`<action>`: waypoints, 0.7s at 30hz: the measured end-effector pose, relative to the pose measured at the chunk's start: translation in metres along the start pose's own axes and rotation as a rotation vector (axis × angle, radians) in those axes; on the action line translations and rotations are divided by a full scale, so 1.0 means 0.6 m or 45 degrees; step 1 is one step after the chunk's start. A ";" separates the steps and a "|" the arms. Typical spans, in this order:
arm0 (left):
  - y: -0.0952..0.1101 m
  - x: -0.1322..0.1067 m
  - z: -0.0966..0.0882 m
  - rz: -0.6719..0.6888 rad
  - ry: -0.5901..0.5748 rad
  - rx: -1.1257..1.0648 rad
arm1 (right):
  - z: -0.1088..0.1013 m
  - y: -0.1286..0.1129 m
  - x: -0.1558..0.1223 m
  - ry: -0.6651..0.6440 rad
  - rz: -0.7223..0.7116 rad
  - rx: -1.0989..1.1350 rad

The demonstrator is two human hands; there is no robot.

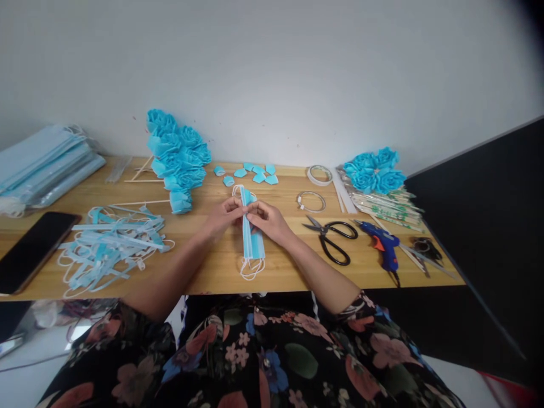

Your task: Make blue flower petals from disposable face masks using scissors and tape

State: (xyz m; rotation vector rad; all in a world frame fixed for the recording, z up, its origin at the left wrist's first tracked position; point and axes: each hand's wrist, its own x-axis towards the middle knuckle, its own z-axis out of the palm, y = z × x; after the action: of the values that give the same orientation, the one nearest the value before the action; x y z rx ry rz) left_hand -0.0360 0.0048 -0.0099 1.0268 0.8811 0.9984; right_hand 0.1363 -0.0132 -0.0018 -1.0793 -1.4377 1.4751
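A light blue face mask [256, 245] with white ear loops lies lengthwise in front of me, partly folded along its length. My left hand [227, 214] pinches its left edge near the middle. My right hand [267, 220] pinches the mask at the same spot, fingertips close to the left ones. The fingers hide part of the fold. Beyond the hands lie several small cut blue pieces [259, 177]. Black-handled scissors [325, 228] rest open to the right of my right hand.
Mask scraps and loops [110, 249] pile at left beside a phone [36, 249]; stacked masks [42, 161] lie behind. Blue fabric flowers [176, 158] stand back left, more flowers [376, 173] back right. A tape roll [319, 175], wire coil [311, 201] and glue gun [385, 242] lie right.
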 end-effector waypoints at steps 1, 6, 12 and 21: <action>0.001 -0.001 0.001 -0.002 0.007 -0.015 | -0.001 0.001 0.000 0.001 0.000 0.006; 0.002 -0.003 0.003 -0.027 -0.006 -0.058 | -0.002 0.004 0.002 0.039 -0.019 -0.002; 0.001 -0.001 0.004 -0.060 -0.009 -0.058 | -0.003 0.004 0.003 0.061 -0.039 -0.013; -0.006 0.005 0.001 -0.064 -0.015 -0.067 | -0.006 0.007 0.005 0.060 -0.021 0.037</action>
State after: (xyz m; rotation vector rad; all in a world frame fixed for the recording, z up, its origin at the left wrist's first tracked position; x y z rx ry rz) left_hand -0.0340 0.0066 -0.0135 0.9608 0.8627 0.9671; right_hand 0.1388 -0.0093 -0.0062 -1.0748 -1.3850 1.4455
